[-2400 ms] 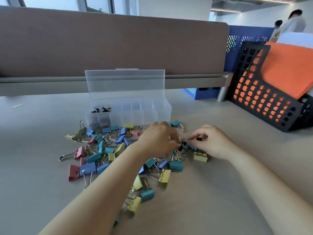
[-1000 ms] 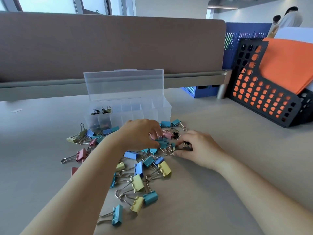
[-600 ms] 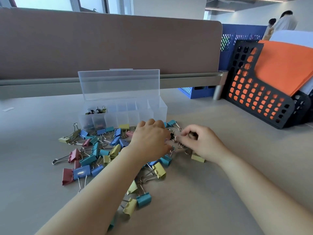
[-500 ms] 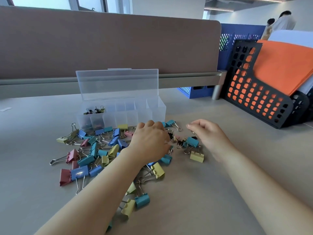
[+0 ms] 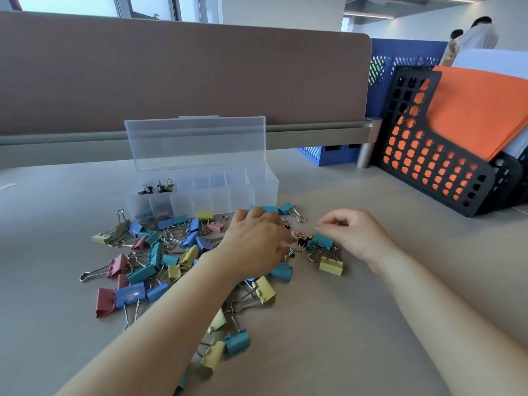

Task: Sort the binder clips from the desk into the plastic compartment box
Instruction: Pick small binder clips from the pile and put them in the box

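- I see the left hand (image 5: 257,241) knuckles-up on the bench (image 5: 371,324), fingers curled down into the heap of binder clips (image 5: 160,261). Whether it grips one I cannot tell.
- The right hand (image 5: 357,235) sits just to its right, fingertips bunched together above a teal clip (image 5: 324,241). I cannot tell if anything is pinched there.
- Between the two hands lie a few tiny black clips (image 5: 301,240). A yellow clip (image 5: 331,265) lies just nearer me than the right hand.
- Most clips, blue, teal, yellow and pink, spread to the left of the left hand and under its forearm.
- The clear plastic box (image 5: 265,190) stands beyond the left hand, its lid (image 5: 194,144) upright. Small dark clips (image 5: 157,187) lie in its far-left compartment.
- A black file rack (image 5: 428,155) with an orange folder (image 5: 480,110) stands well beyond the right hand.
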Motion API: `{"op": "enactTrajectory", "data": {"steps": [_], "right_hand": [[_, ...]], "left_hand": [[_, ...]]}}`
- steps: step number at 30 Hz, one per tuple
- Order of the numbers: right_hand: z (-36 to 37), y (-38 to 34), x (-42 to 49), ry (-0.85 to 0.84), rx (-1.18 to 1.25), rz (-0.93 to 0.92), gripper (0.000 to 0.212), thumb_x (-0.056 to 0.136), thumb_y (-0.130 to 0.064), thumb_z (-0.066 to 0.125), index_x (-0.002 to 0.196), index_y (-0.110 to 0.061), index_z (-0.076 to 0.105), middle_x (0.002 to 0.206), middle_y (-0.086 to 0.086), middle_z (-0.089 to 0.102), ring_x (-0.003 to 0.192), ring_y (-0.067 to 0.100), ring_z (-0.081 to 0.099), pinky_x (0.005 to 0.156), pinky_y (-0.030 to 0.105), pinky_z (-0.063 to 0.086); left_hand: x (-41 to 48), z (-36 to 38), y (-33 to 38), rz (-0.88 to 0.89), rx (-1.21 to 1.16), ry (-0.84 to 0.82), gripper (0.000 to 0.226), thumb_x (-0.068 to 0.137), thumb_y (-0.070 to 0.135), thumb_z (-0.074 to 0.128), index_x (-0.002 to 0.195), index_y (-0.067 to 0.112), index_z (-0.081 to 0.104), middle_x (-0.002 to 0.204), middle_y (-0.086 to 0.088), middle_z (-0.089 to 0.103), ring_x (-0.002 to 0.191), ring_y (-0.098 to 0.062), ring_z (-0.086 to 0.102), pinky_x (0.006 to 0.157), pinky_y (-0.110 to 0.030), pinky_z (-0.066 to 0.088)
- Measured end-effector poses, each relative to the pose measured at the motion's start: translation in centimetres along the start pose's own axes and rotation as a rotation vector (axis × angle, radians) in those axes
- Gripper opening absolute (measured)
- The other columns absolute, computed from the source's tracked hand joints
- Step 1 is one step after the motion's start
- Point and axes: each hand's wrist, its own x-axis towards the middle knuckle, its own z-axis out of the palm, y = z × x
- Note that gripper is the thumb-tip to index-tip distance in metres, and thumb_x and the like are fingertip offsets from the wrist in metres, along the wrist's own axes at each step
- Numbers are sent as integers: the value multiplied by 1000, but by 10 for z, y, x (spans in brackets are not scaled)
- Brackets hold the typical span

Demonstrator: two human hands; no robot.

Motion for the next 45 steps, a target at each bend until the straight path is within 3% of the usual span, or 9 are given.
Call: {"op": "enactTrajectory", "data": {"steps": [4, 9, 15, 21, 26, 30, 34, 39, 45], "right_hand": [[9, 6, 2, -49, -275, -65, 10, 79, -20, 72, 76, -29, 70, 70, 0, 62, 64, 14, 51, 63, 29, 42], [9, 3, 0, -76, -312, -55, 15, 76, -15, 65, 76, -29, 69, 58, -7, 49, 55, 12, 43, 59, 27, 35], [5, -9, -8, -72, -591, -68, 18, 73, -48, 75, 85, -39, 65, 72, -13, 52, 66, 3, 47, 53, 25, 31], [8, -10, -5, -136, -583, -61, 15, 75, -46, 75, 80, -37, 64, 65, -10, 50, 60, 5, 45, 52, 27, 31], [4, -16, -4, -91, -78, -17, 14, 78, -33, 76, 83, -20, 73, 73, -4, 65, 66, 7, 54, 62, 23, 42], [-2, -14, 2, -145, 494, 242, 21, 91, -30, 56, 80, -12, 60, 61, -4, 42, 44, 6, 31, 38, 17, 20], [-7, -14, 4, -179, 898, 400, 27, 91, -29, 40, 77, -9, 51, 66, 6, 48, 45, 11, 37, 32, 16, 19], [2, -13, 3, -51, 294, 111, 27, 87, -20, 67, 70, -16, 47, 62, -2, 39, 49, 11, 32, 37, 16, 20], [14, -12, 5, -48, -308, -94, 34, 73, -32, 80, 64, -21, 50, 61, -7, 46, 58, 14, 42, 54, 28, 32]], "left_hand": [[-1, 0, 0, 8, -30, -35, 32, 94, 33, 44, 120, 45, 57, 130, 15, 47, 122, -16, 35, 101, -36, 21], [-1, -4, 0, 1, -59, -67, 37, 89, 28, 45, 121, 43, 57, 131, 13, 47, 123, -16, 35, 104, -38, 20], [-1, -1, 1, -8, -12, -38, 33, 88, 52, 48, 117, 41, 59, 126, 13, 51, 120, -15, 39, 101, -38, 23], [1, -2, 3, -21, -48, -26, 27, 86, 35, 51, 110, 40, 62, 115, 15, 56, 113, -13, 45, 98, -37, 27], [3, -3, 3, -44, -39, -32, 15, 83, 37, 54, 98, 38, 59, 100, 15, 56, 104, -15, 47, 85, -35, 30], [5, 1, 2, -47, -68, -25, 20, 84, 48, 55, 101, 37, 60, 100, 14, 57, 102, -16, 47, 84, -35, 29], [6, 4, 0, -31, -119, -5, 21, 86, 46, 55, 104, 37, 60, 105, 13, 57, 107, -16, 47, 88, -35, 29], [9, -3, 1, -92, -379, 70, 20, 93, 40, 54, 106, 28, 62, 107, 7, 60, 102, -14, 55, 90, -35, 44], [11, -30, 8, -474, -1523, 104, 11, 97, 15, 51, 94, 8, 58, 79, -4, 69, 72, -17, 64, 70, -29, 52]]}}
